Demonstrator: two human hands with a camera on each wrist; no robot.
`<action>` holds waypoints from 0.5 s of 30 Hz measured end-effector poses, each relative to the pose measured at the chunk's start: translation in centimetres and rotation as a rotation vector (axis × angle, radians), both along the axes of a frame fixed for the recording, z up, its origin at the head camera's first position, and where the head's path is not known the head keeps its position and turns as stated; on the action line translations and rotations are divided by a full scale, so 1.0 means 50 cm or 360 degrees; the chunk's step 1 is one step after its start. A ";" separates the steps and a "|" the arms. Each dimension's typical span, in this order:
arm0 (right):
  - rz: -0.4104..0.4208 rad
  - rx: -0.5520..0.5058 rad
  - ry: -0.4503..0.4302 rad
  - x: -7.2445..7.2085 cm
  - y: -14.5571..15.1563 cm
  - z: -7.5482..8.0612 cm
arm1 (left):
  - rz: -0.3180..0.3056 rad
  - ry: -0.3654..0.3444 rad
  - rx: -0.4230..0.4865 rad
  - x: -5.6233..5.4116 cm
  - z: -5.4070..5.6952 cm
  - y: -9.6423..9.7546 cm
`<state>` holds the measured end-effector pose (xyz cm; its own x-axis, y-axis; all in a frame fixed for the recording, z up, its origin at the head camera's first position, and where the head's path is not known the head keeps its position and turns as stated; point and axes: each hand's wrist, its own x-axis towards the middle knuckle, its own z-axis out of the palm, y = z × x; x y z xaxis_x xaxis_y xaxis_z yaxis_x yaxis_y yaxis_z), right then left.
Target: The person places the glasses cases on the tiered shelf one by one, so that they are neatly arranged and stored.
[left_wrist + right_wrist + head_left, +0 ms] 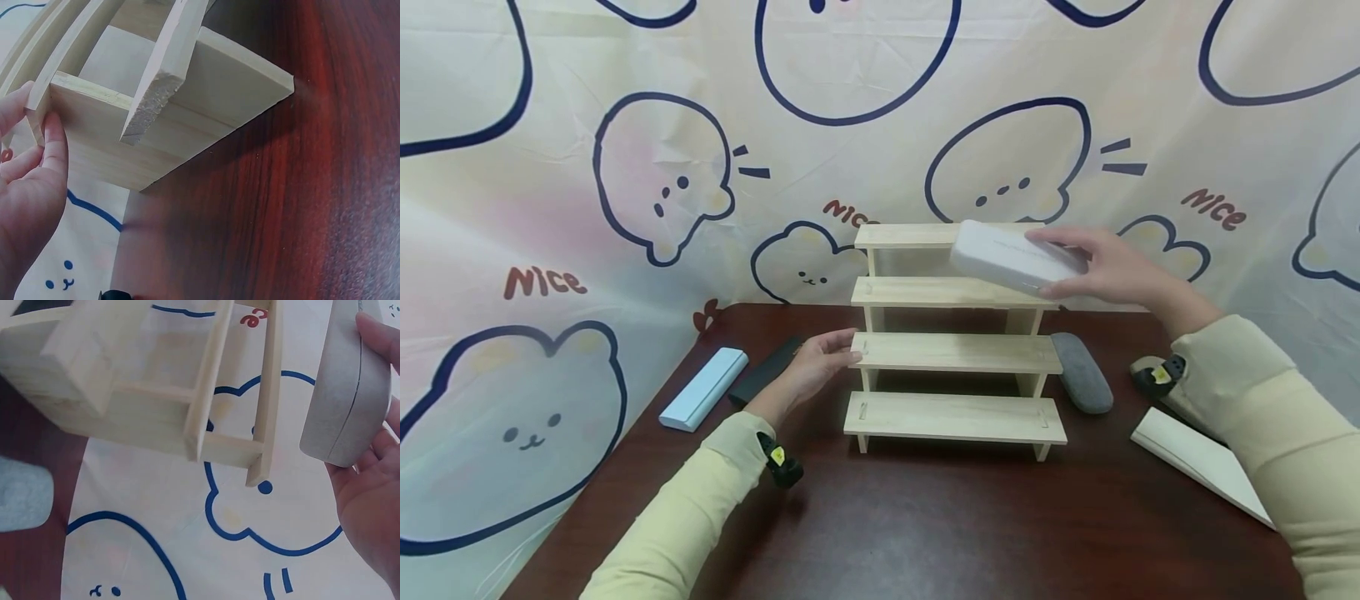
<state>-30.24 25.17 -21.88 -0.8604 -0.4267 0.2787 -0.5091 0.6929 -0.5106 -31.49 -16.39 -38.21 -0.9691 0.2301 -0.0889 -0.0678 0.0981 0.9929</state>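
Observation:
A pale wooden four-step display rack (955, 352) stands on the table. My left hand (811, 368) pinches the left end of its second step from the bottom; in the left wrist view, thumb and fingers (55, 147) lie on either side of that board's end. My right hand (1112, 268) grips a white glasses case (1011, 255) by its right end, in the air in front of the top step. A seam runs along the case's side in the right wrist view, where the case (344, 394) is apart from the rack.
Right of the rack lies a grey glasses case (1082, 373). A white flat case (1202, 462) and a beige object (1183, 404), partly behind the right sleeve, lie farther right. On the left are a light blue case (703, 389) and a dark case (765, 373). A cartoon-printed cloth (820, 183) hangs behind.

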 end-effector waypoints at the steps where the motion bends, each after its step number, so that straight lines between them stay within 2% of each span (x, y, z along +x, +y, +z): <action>1: 0.0000 -0.0004 -0.0014 -0.004 -0.005 0.003 | -0.0002 -0.0002 0.0003 0.000 0.000 0.000; 9: 0.0016 -0.0028 -0.0095 -0.042 -0.044 0.022 | 0.0002 -0.0006 0.0003 0.002 0.004 -0.001; 15: 0.0054 -0.0034 -0.0063 -0.068 -0.070 0.029 | -0.0007 -0.0010 0.0020 0.002 0.003 0.001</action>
<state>-33.65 21.67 -20.42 -0.8561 -0.4500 0.2542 -0.5112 0.6646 -0.5450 -31.40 -16.32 -38.05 -0.9675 0.2355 -0.0920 -0.0735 0.0862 0.9936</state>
